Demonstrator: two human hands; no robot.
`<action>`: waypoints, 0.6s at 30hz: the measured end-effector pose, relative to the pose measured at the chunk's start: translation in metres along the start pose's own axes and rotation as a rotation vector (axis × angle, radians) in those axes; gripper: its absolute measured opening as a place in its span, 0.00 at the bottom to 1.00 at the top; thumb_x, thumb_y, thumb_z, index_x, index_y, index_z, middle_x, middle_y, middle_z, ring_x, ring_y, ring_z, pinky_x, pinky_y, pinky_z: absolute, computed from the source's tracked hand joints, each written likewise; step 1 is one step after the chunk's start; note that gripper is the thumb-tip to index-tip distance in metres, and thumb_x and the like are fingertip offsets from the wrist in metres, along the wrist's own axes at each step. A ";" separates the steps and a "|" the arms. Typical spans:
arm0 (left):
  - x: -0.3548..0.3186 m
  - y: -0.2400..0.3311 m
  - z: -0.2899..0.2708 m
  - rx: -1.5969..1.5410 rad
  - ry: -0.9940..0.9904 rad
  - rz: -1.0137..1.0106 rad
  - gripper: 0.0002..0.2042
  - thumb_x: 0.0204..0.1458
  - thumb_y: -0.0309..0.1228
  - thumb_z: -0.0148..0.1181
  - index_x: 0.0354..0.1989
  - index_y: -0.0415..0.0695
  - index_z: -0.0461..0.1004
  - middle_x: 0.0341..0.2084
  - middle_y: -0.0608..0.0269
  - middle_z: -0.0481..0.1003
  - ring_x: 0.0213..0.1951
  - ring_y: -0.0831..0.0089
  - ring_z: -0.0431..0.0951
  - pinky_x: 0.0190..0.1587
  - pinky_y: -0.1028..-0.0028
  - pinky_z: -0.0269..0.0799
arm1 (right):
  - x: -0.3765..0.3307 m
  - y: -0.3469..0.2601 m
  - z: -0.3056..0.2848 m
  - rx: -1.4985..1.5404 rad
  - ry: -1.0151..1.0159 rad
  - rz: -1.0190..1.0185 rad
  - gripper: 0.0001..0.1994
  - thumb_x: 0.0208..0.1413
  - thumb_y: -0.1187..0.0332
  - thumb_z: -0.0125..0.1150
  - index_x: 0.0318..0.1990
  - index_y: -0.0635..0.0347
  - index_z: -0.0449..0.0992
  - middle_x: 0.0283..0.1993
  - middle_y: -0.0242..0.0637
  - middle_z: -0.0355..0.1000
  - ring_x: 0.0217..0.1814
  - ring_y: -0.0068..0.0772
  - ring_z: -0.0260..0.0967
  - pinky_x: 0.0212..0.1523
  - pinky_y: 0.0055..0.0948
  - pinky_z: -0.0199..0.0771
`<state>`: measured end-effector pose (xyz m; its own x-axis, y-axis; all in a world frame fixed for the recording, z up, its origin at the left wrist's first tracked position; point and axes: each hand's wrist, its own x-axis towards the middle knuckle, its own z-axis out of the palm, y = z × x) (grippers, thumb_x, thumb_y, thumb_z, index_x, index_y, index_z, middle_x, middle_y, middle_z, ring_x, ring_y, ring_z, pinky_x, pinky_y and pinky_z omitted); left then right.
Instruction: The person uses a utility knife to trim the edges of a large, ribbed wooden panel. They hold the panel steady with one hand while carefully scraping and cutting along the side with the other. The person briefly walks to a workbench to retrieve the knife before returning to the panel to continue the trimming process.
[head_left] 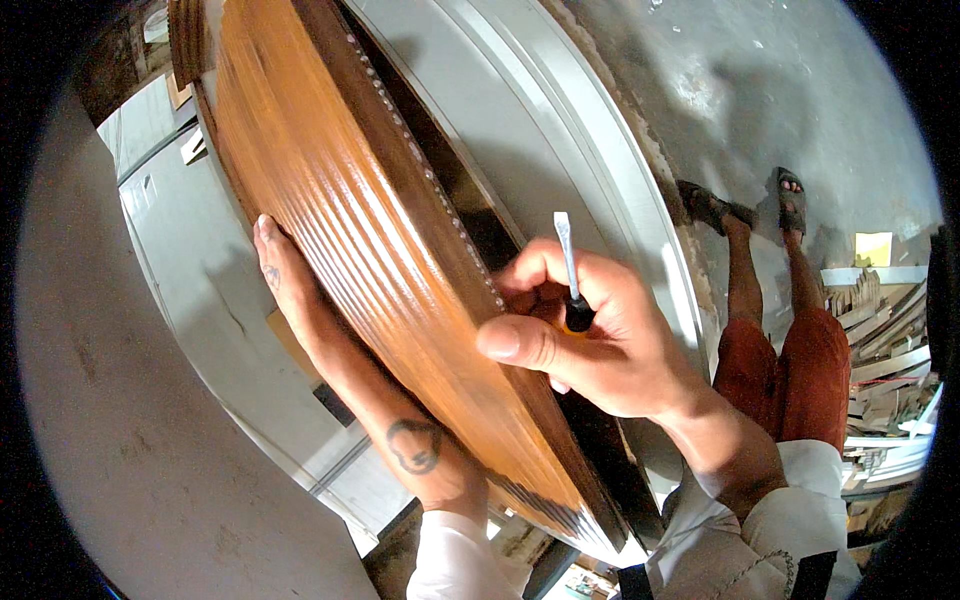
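A glossy brown wooden panel (320,170) with long ribs stands slanting through the middle of the head view. My left hand (283,268) rests along its left side, fingers stretched out, partly hidden by the panel's edge. On the other side, my right hand (620,345) is closed round a flat-blade screwdriver (566,250), its metal blade pointing up and away. Its black and yellow handle is mostly inside the palm. The thumb of that hand presses on the panel's near edge, at the end of a row of small pale dots (425,165); the curled fingertips are partly hidden.
Right of the panel runs a pale grey ledge (540,110) with raised borders, and beyond it a concrete floor (700,60). Legs in red-brown shorts (790,375) and dark sandals show there. Wood scraps (885,340) lie piled at far right. A grey surface (120,380) fills the left.
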<state>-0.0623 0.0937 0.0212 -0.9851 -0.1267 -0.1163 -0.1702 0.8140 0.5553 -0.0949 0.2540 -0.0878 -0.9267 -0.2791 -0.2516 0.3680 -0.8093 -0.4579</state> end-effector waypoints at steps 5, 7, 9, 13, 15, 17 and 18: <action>0.049 -0.017 -0.014 0.045 0.118 0.023 0.36 0.63 0.55 0.41 0.66 0.33 0.56 0.62 0.44 0.60 0.63 0.56 0.59 0.64 0.64 0.54 | -0.009 -0.008 0.012 -0.019 0.144 0.105 0.12 0.59 0.64 0.64 0.29 0.62 0.73 0.21 0.31 0.68 0.23 0.19 0.61 0.25 0.24 0.62; 0.080 -0.034 -0.027 0.074 0.181 0.016 0.36 0.63 0.55 0.40 0.66 0.33 0.55 0.63 0.43 0.59 0.64 0.55 0.59 0.64 0.64 0.54 | -0.009 -0.006 0.018 -0.076 0.167 0.052 0.11 0.61 0.66 0.61 0.30 0.63 0.72 0.19 0.34 0.67 0.21 0.20 0.61 0.24 0.27 0.62; 0.114 -0.047 -0.038 0.098 0.221 0.010 0.37 0.63 0.55 0.40 0.67 0.33 0.55 0.64 0.43 0.58 0.65 0.55 0.58 0.65 0.64 0.53 | -0.010 -0.002 0.024 -0.193 0.250 -0.094 0.11 0.62 0.67 0.59 0.30 0.64 0.71 0.19 0.37 0.67 0.20 0.21 0.62 0.22 0.29 0.62; 0.166 -0.079 -0.061 0.150 0.273 -0.006 0.37 0.63 0.56 0.39 0.67 0.33 0.54 0.65 0.42 0.57 0.67 0.54 0.56 0.67 0.63 0.52 | -0.008 0.005 0.035 -0.324 0.335 -0.097 0.11 0.67 0.68 0.52 0.31 0.62 0.70 0.21 0.31 0.63 0.23 0.19 0.58 0.24 0.25 0.59; 0.176 -0.089 -0.065 0.162 0.277 -0.028 0.37 0.63 0.56 0.39 0.68 0.33 0.53 0.66 0.42 0.56 0.68 0.53 0.55 0.67 0.63 0.51 | -0.010 0.003 0.037 -0.276 0.309 -0.074 0.12 0.69 0.67 0.50 0.30 0.60 0.69 0.24 0.21 0.59 0.27 0.11 0.52 0.27 0.19 0.55; 0.181 -0.095 -0.067 0.169 0.278 -0.038 0.38 0.63 0.56 0.39 0.68 0.33 0.53 0.67 0.41 0.55 0.69 0.53 0.55 0.68 0.63 0.50 | -0.010 0.006 0.034 -0.090 0.296 -0.095 0.13 0.68 0.64 0.51 0.32 0.62 0.70 0.23 0.25 0.63 0.27 0.16 0.57 0.28 0.23 0.62; 0.185 -0.097 -0.070 0.171 0.284 -0.039 0.38 0.63 0.56 0.38 0.68 0.33 0.53 0.67 0.41 0.55 0.69 0.52 0.54 0.68 0.63 0.50 | -0.012 0.001 0.031 -0.047 0.262 -0.051 0.12 0.68 0.63 0.51 0.34 0.61 0.71 0.25 0.22 0.64 0.29 0.14 0.58 0.30 0.22 0.62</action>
<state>-0.2299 -0.0483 0.0030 -0.9496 -0.2926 0.1126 -0.2248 0.8856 0.4063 -0.0855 0.2406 -0.0589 -0.8953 -0.0901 -0.4362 0.3299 -0.7922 -0.5135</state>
